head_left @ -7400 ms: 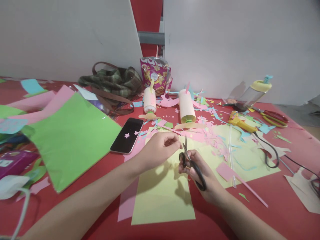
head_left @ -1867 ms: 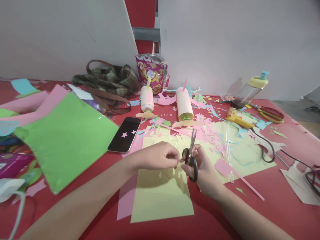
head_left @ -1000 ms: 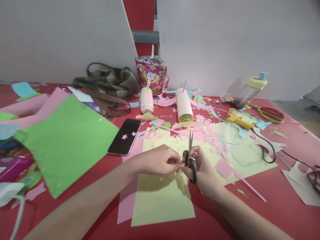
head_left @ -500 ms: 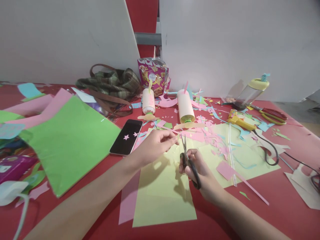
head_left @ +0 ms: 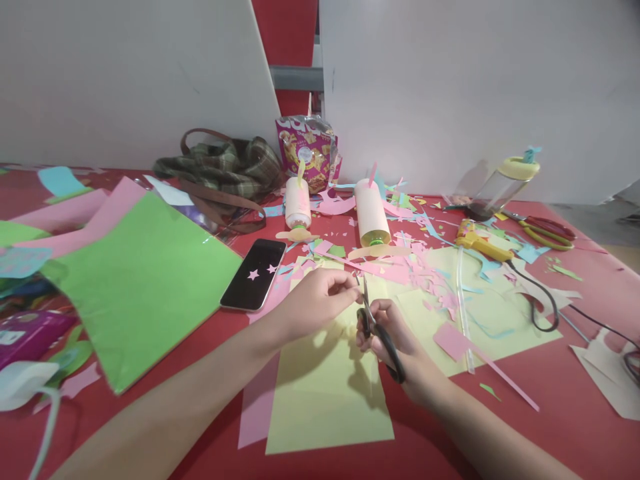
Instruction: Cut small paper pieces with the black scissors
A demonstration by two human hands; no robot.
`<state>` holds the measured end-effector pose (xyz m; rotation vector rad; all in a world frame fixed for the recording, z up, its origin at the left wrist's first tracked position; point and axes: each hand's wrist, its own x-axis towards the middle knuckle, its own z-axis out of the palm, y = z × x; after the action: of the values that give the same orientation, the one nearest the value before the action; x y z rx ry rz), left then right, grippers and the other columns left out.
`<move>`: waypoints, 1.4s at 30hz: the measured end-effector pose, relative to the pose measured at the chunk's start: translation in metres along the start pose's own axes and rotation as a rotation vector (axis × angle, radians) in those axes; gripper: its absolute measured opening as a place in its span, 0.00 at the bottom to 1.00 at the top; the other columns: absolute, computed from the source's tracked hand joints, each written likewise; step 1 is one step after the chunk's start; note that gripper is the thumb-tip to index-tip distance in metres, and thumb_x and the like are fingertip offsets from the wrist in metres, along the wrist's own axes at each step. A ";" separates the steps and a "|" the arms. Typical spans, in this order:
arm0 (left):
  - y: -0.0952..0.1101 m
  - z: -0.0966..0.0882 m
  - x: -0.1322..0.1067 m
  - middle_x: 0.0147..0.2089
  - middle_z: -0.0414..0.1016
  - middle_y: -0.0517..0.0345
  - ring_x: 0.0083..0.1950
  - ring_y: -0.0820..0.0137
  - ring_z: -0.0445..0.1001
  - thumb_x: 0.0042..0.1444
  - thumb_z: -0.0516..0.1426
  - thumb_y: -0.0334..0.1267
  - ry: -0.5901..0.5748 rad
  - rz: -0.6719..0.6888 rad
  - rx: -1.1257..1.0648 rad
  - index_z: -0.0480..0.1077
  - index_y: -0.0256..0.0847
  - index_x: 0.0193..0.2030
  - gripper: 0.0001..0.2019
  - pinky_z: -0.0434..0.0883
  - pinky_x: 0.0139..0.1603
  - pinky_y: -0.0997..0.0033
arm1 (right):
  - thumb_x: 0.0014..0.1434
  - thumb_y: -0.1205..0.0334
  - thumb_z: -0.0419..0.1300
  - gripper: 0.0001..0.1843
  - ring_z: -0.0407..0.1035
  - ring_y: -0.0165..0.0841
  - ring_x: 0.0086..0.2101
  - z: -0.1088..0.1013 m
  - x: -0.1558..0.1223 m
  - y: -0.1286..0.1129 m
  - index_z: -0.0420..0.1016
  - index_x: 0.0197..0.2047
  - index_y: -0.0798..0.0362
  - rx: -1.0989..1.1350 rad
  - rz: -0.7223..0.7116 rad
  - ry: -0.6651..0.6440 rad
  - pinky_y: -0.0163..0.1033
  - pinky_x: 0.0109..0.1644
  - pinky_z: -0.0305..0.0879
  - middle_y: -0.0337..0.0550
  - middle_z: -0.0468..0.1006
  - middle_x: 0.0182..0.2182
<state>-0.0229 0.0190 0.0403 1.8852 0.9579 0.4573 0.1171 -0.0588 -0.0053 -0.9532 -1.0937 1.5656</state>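
My right hand (head_left: 400, 337) holds black-handled scissors (head_left: 391, 351), thumb and fingers in the handle loops, blades pointing up and away from me. The blades look nearly closed. Just left of them, my left hand (head_left: 319, 298) pinches a tiny paper piece, mostly hidden by the fingertips, close to the blades. Both hands are above a pale yellow sheet (head_left: 327, 407), which overlaps a pink sheet (head_left: 256, 407). Left of my left hand lies a black phone (head_left: 250, 290) with two pink paper stars (head_left: 253, 274) on its screen.
Two paper-covered bottles with paper wings, the left (head_left: 297, 202) and the right (head_left: 371, 212), lie ahead among pink and blue scraps. A yellow glue gun (head_left: 483, 245) and its cable lie right, with red-handled pliers (head_left: 547, 230) behind. Green sheets (head_left: 150, 287) cover the left.
My left fingertips have come closer to the scissors, and the small yellow-green piece between them is now mostly hidden. The blades have drawn together.
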 end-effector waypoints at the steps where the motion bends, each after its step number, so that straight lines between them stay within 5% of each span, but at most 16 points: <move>1: 0.000 0.000 0.000 0.20 0.55 0.65 0.22 0.79 0.55 0.50 0.46 0.35 -0.004 0.003 -0.001 0.64 0.36 0.25 0.09 0.54 0.22 0.78 | 0.49 0.55 0.55 0.13 0.54 0.28 0.27 0.000 0.000 0.000 0.54 0.34 0.47 -0.001 0.000 0.001 0.35 0.33 0.55 0.36 0.57 0.28; 42: -0.002 0.006 -0.001 0.21 0.57 0.65 0.23 0.78 0.57 0.51 0.45 0.38 0.027 -0.032 -0.051 0.61 0.37 0.23 0.10 0.56 0.23 0.78 | 0.50 0.54 0.55 0.12 0.57 0.27 0.26 -0.001 0.001 -0.001 0.53 0.33 0.47 0.031 0.032 -0.012 0.35 0.32 0.55 0.35 0.57 0.27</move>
<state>-0.0210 0.0153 0.0354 1.8198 0.9845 0.4851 0.1185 -0.0576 -0.0048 -0.9459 -1.0647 1.6113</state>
